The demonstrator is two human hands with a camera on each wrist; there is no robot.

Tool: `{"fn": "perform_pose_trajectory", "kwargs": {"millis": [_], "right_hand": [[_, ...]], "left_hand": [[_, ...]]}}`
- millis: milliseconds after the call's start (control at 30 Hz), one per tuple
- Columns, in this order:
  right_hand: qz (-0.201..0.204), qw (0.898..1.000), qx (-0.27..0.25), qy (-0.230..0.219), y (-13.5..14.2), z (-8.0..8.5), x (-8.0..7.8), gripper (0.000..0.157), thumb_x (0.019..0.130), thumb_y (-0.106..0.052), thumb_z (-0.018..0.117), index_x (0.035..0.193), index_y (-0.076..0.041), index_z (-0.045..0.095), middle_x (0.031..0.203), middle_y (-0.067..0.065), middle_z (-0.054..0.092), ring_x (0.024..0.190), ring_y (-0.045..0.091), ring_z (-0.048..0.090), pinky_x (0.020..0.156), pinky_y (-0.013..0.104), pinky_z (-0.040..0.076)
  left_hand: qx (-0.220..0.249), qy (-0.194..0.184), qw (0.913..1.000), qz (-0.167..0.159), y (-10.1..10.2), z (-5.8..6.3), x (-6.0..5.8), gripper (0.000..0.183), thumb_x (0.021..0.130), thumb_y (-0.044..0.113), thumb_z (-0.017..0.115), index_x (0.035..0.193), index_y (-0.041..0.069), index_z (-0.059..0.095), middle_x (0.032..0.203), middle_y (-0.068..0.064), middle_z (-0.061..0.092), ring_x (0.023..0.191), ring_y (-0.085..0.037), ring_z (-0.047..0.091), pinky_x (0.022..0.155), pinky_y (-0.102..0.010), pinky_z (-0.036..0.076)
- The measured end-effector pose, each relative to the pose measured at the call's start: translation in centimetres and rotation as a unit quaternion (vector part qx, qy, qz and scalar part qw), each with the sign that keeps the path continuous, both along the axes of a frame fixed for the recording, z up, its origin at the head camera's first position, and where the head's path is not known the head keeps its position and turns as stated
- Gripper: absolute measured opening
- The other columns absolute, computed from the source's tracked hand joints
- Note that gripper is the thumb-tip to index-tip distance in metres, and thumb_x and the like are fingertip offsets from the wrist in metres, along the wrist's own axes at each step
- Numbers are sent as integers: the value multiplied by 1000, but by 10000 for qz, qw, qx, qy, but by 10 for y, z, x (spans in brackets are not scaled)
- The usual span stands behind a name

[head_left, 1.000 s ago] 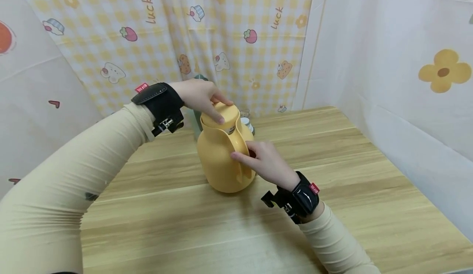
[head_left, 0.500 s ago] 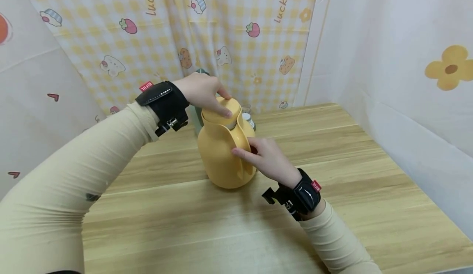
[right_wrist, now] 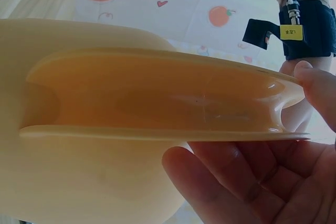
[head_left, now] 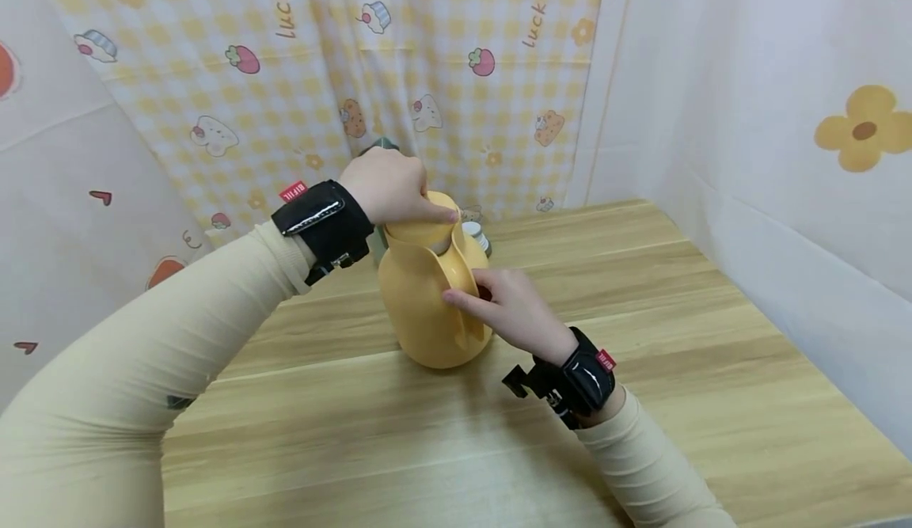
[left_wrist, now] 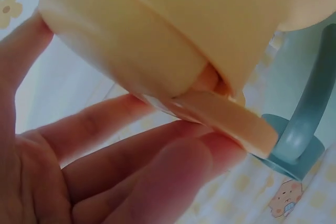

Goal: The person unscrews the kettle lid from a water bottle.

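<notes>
A yellow thermos jug (head_left: 420, 306) stands upright on the wooden table in the head view. My left hand (head_left: 388, 184) reaches over its top and grips the yellow lid (head_left: 422, 233), the thumb lying along the rim near the handle. From the left wrist view, the fingers surround the lid (left_wrist: 126, 45), with fingertips under a small protruding tab (left_wrist: 236, 121). My right hand (head_left: 516, 310) holds the jug's handle (head_left: 463, 282), thumb on the near side. In the right wrist view the hollow handle (right_wrist: 157, 95) fills the middle, thumb above it and fingers below.
Behind the jug stands a green vessel (head_left: 380, 243), mostly hidden; its teal handle (left_wrist: 310, 103) shows in the left wrist view. A small white-topped container (head_left: 473, 231) sits behind at right. A patterned curtain (head_left: 456, 85) hangs beyond the table (head_left: 677, 354).
My left hand has turned on top of the jug, its thumb swinging to the right along the lid's edge. My right hand keeps its hold on the handle, and the jug stays in place.
</notes>
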State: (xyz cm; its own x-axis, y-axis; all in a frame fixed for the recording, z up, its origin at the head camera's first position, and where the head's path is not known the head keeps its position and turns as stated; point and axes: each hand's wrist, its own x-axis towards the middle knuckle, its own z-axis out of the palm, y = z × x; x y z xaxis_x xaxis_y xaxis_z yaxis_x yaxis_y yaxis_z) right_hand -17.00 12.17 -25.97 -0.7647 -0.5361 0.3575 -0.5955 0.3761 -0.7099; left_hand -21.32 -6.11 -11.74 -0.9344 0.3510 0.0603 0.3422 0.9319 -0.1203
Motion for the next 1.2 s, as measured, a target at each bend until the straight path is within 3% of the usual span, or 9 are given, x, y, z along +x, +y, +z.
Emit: {"fn": "perform_pose_trajectory", "kwargs": {"millis": [167, 567, 700, 800, 867, 933, 1033, 1100, 1200], "right_hand": [[69, 10000, -39, 7, 0, 2, -1, 33, 95, -33, 63, 70, -13, 56, 58, -5, 41, 52, 9, 41, 49, 25, 34], [83, 9999, -29, -105, 1, 1, 2, 37, 95, -34, 63, 67, -13, 53, 57, -5, 39, 51, 9, 39, 49, 25, 32], [76, 9999, -74, -77, 1, 2, 1, 37, 95, -34, 64, 66, -13, 52, 57, -5, 40, 52, 9, 39, 49, 25, 32], [73, 9999, -72, -76, 2, 3, -1, 36, 94, -33, 64, 67, -13, 53, 58, -5, 40, 53, 9, 40, 50, 25, 33], [84, 9999, -59, -78, 2, 3, -2, 35, 95, -33, 64, 68, -12, 54, 58, -5, 41, 54, 9, 40, 50, 25, 34], [77, 9999, -50, -74, 3, 3, -3, 35, 95, -33, 64, 68, -12, 55, 59, -5, 42, 54, 10, 41, 51, 25, 34], [42, 10000, -48, -62, 3, 2, -3, 34, 94, -33, 64, 69, -12, 55, 59, -5, 42, 54, 10, 42, 51, 25, 35], [37, 9999, -83, -72, 3, 2, -3, 35, 94, -34, 64, 68, -12, 55, 59, -5, 42, 54, 10, 42, 51, 25, 34], [141, 9997, -142, -100, 2, 0, -1, 36, 94, -33, 65, 67, -12, 54, 58, -5, 41, 54, 10, 41, 50, 25, 34]], "left_hand": [[-222, 258, 9993, 181, 5, 0, 3, 64, 81, 71, 57, 57, 15, 43, 55, 2, 37, 55, -17, 45, 49, -30, 35], [-325, 210, 9973, 627, 15, -5, 7, 64, 85, 73, 50, 66, 12, 53, 65, -4, 51, 62, -22, 55, 50, -32, 41], [-303, -671, 9935, 864, 9, 12, 1, 73, 86, 78, 38, 82, 10, 65, 80, -10, 64, 74, -27, 63, 66, -37, 50], [-105, -1710, 9844, 404, -3, 31, -6, 75, 92, 71, 35, 122, 8, 64, 121, -14, 64, 112, -33, 58, 94, -46, 44], [182, -2437, 9694, -215, -12, 43, -11, 61, 99, 56, 42, 141, 13, 51, 143, -12, 48, 132, -33, 41, 106, -50, 32], [571, -3197, 9428, -755, -20, 51, -15, 51, 102, 37, 50, 148, 18, 40, 154, -9, 34, 142, -32, 25, 111, -53, 22], [941, -3972, 9068, -1052, -26, 54, -19, 57, 97, 9, 57, 150, 20, 37, 160, -7, 18, 146, -30, 10, 113, -54, 15], [879, -4125, 9016, -955, -28, 52, -20, 66, 92, -2, 58, 150, 21, 37, 160, -8, 13, 146, -30, 5, 114, -54, 13], [618, -4072, 9091, -629, -28, 46, -19, 76, 85, -8, 60, 150, 24, 38, 160, -10, 17, 145, -33, 11, 113, -51, 20]]}}
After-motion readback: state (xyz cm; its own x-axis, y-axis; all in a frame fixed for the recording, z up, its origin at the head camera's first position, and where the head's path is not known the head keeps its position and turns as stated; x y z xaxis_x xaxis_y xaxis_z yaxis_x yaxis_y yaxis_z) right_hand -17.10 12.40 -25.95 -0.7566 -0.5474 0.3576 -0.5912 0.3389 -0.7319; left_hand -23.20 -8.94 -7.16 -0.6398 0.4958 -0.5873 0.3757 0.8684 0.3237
